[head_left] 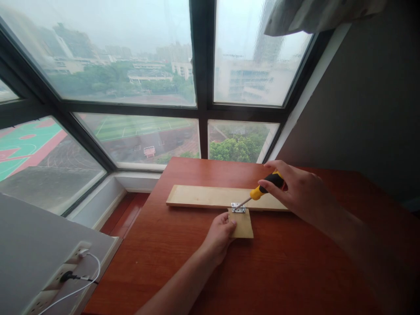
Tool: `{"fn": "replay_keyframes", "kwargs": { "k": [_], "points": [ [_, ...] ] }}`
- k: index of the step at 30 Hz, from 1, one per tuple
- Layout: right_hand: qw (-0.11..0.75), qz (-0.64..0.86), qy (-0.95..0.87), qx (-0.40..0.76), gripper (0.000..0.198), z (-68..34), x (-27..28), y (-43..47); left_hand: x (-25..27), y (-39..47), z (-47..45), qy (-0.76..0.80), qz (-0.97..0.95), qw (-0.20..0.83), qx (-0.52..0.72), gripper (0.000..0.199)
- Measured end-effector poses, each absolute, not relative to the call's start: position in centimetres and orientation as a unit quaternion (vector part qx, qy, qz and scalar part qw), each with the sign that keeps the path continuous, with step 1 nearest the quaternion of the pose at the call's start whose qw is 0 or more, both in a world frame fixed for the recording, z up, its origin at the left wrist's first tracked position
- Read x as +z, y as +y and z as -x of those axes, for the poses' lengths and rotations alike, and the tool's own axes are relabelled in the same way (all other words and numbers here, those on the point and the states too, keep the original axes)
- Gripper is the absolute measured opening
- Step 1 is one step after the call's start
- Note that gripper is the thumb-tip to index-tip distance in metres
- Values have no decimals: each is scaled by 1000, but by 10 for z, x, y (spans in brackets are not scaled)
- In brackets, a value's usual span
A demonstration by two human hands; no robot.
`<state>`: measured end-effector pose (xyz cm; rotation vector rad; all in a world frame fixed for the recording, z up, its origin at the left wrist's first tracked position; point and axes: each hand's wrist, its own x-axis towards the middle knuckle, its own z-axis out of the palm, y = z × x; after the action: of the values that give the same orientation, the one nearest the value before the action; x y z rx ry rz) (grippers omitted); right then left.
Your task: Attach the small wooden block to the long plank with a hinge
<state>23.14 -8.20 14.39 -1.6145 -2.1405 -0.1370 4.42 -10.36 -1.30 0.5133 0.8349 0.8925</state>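
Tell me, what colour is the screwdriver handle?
The screwdriver handle is yellow and black, held in the right hand. The head view shows it best.

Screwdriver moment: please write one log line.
right hand: holds screwdriver | tip: on hinge | left hand: steadies small board

Single cam on my head, looking forward and down over the worktop [278,271] from the near edge. Faces the window [131,65] wall, right wall at the side. Close range: my forearms enter from the bottom. No second view to overlap.
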Motion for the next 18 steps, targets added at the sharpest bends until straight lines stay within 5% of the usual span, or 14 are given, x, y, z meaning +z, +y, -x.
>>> {"fn": "replay_keyframes", "kwargs": {
  "k": [7, 14, 18],
  "points": [
    [258, 508, -811, 129, 40, -233, 154, -86, -14, -103, -44, 392, -244, 786, 412, 35],
    [223, 591, -773, -57, 40, -230, 147, -82, -13, -104, -44, 392, -238, 786, 413, 36],
    [234, 557, -795, 54, 36, -231, 152, -85, -15, -104, -44, 390, -234, 788, 415, 38]
  ]
}}
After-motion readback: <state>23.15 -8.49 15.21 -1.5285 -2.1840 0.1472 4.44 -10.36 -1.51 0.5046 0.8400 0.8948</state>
